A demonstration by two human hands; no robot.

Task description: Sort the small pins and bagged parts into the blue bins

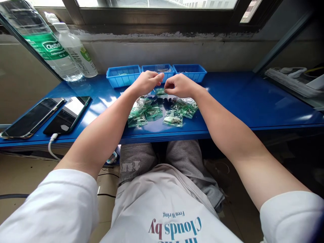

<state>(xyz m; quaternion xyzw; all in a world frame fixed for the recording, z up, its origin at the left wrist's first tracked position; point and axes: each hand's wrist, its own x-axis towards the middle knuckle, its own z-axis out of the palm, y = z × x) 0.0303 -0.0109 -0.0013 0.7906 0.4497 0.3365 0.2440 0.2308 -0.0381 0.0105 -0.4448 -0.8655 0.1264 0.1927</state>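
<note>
Over the middle of the blue table, my right hand (181, 85) pinches the edge of a small green-tinted plastic bag (160, 91). Just left of it my left hand (149, 81) is closed, thumb against fingers; a tiny thin piece shows below the fingertips, too small to name. Under my left wrist lies a heap of green plastic bags (154, 112) with small metal pieces inside. A second group of such bags (173, 117) lies below my right hand. Behind my hands stand three blue bins: a left bin (124, 81), a middle bin (168, 76) and a right bin (201, 75).
Two phones, one dark (32, 116) and one with a white cable (67, 114), lie on the table (243, 101) at left. A large water bottle (48, 47) and a smaller bottle (76, 50) stand behind them. A window frame runs along the back.
</note>
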